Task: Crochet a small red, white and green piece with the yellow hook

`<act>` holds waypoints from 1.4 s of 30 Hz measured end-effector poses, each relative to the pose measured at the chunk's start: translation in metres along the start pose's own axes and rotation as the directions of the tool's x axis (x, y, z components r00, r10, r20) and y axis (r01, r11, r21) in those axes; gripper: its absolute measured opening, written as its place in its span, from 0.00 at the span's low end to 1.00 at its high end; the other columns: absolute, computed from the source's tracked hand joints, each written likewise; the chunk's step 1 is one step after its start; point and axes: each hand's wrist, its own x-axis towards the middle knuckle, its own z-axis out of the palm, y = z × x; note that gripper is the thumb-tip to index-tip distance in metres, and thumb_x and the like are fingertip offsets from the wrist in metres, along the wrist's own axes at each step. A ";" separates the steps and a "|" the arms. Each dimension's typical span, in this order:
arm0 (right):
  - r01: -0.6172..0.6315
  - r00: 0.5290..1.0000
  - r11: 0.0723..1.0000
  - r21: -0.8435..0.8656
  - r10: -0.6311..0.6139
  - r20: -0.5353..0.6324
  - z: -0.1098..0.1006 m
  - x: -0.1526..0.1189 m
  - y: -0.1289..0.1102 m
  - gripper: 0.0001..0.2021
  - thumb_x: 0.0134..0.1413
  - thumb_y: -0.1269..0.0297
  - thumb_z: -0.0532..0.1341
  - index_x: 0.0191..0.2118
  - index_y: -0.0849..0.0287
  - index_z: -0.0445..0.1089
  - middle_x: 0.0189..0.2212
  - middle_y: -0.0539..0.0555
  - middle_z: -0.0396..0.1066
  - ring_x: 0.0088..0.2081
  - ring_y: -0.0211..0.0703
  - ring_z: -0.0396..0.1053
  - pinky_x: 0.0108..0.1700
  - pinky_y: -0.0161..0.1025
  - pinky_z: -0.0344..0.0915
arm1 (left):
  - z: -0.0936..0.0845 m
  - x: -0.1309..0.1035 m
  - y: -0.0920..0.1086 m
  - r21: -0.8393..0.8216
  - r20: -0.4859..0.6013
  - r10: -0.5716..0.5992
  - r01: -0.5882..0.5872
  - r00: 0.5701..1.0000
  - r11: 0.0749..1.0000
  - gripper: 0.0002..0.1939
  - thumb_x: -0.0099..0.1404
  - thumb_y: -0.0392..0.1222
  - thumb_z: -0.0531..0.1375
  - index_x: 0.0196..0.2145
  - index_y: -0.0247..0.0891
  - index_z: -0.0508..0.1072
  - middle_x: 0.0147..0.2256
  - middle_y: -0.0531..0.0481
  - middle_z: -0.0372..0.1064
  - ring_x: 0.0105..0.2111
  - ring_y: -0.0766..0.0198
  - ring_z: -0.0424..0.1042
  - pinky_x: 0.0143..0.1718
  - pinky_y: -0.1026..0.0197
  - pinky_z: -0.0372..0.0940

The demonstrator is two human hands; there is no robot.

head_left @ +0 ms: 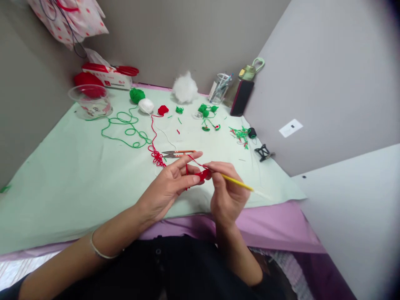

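Note:
My left hand (176,179) pinches a small red crocheted piece (202,175) between thumb and fingers, its index finger stretched out with red yarn (194,160) running over it. In my right hand (227,189) is a yellow crochet hook (237,182), gripped like a pen, its tip at the red piece and hidden by the fingers. Thread snips (178,154) with orange handles lie just beyond my left hand. A loose tangle of red yarn (157,157) rests left of them and leads back to a small red ball (163,110).
Green (137,96) and white (146,106) yarn balls, white stuffing (185,88) and small green crocheted pieces (204,111) sit toward the back. A plastic tub (95,104) and tissue box (109,77) stand back left; a pen cup (219,88), bottle (248,73) and phone (242,98) back right.

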 end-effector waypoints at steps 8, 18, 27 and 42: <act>-0.178 0.981 0.966 0.187 0.159 0.112 -0.010 0.005 -0.006 0.10 0.73 0.66 0.56 0.43 0.54 0.76 0.35 0.51 0.80 0.29 0.37 0.75 0.33 0.37 0.75 | -0.003 -0.003 0.008 0.139 -0.029 0.059 -0.054 0.998 0.989 0.24 0.62 0.37 0.69 0.57 0.40 0.79 0.32 0.55 0.67 0.34 0.67 0.65 0.39 0.63 0.60; 0.260 0.964 0.938 -0.231 -0.242 0.107 -0.006 -0.005 -0.002 0.13 0.68 0.73 0.60 0.50 0.50 0.78 0.40 0.54 0.77 0.40 0.43 0.77 0.42 0.43 0.77 | 0.000 -0.002 0.000 -0.086 -0.057 -0.072 0.067 0.996 0.994 0.21 0.61 0.36 0.72 0.52 0.36 0.81 0.40 0.46 0.78 0.40 0.63 0.74 0.48 0.60 0.68; -0.064 0.994 0.995 0.079 0.056 0.095 -0.003 0.005 -0.005 0.08 0.70 0.66 0.60 0.43 0.54 0.78 0.37 0.53 0.79 0.35 0.41 0.76 0.35 0.40 0.75 | 0.003 -0.003 -0.002 0.040 -0.045 0.076 -0.075 0.996 0.996 0.19 0.59 0.35 0.73 0.49 0.39 0.83 0.33 0.53 0.74 0.39 0.64 0.74 0.50 0.60 0.67; -0.119 0.992 0.974 0.195 0.126 -0.025 -0.006 0.003 -0.005 0.08 0.69 0.66 0.60 0.41 0.53 0.79 0.33 0.50 0.75 0.26 0.35 0.71 0.28 0.38 0.71 | -0.001 0.000 0.000 -0.054 -0.097 0.036 -0.041 0.995 0.998 0.12 0.60 0.35 0.72 0.43 0.39 0.86 0.35 0.51 0.75 0.36 0.66 0.73 0.44 0.63 0.69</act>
